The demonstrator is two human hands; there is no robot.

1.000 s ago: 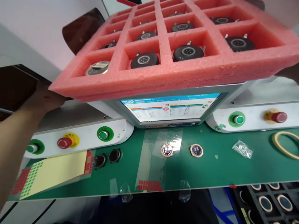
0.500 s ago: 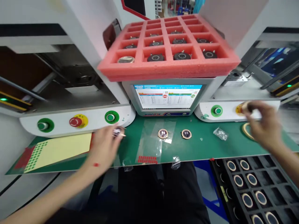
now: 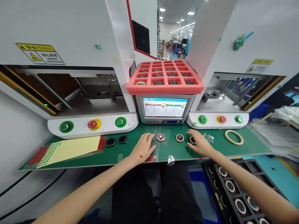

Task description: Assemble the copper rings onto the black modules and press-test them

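My left hand (image 3: 143,146) lies over the green mat, fingers spread and holding nothing. Just right of its fingertips is a round watch (image 3: 160,137) with a gold rim and lit digits. A second gold-rimmed watch (image 3: 179,138) with a dimmer lit face rests between my hands. My right hand (image 3: 199,143) has its thumb and fingers around another round watch (image 3: 192,140) at the mat, partly hidden by the hand. Two dark watches (image 3: 110,142) sit side by side to the left, beside a yellow sheet (image 3: 70,150) with green dots.
Two press machines with button panels (image 3: 92,124) flank a monitor (image 3: 164,107). On the monitor stands a pink foam tray (image 3: 163,90) holding dark round parts. A tape roll (image 3: 234,137) and crumpled film (image 3: 208,137) lie at right. Below is a black tray (image 3: 254,166) with round gold-rimmed pieces.
My left hand has let go of a watch and moved right. My right hand has come left and down from the right machine's panel to the mat. The view has tilted up.
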